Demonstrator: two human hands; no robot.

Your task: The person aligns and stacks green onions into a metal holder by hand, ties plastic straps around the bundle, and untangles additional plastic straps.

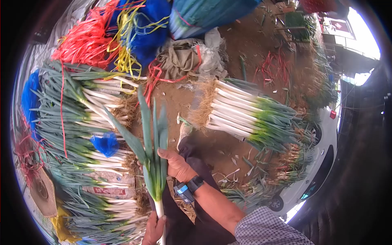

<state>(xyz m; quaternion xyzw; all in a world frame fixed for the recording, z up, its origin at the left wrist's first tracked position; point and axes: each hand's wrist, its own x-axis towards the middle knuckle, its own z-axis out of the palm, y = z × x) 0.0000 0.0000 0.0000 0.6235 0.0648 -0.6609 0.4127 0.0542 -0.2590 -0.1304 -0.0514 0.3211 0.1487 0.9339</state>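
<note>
One leek [158,206] with broad green leaves stands nearly upright in front of me. My left hand [153,229], at the bottom edge, is closed round its white stem. My right hand [175,164], wearing a dark wristband, grips the green leaves higher up, thumb in front and other fingers mostly hidden behind. The stem's lower end is cut off by the frame. To the left lie many leeks [110,163] in rows, roots facing right. A neat bundle of leeks [241,110] lies to the upper right, roots facing left.
Red strips [85,41] and yellow strips [128,61] lie at the upper left, near blue wrapping [155,28]. A crumpled cloth [179,59] is at the top middle. A hat [43,192] sits at the far left. More leeks and a white car [306,171] are at the right.
</note>
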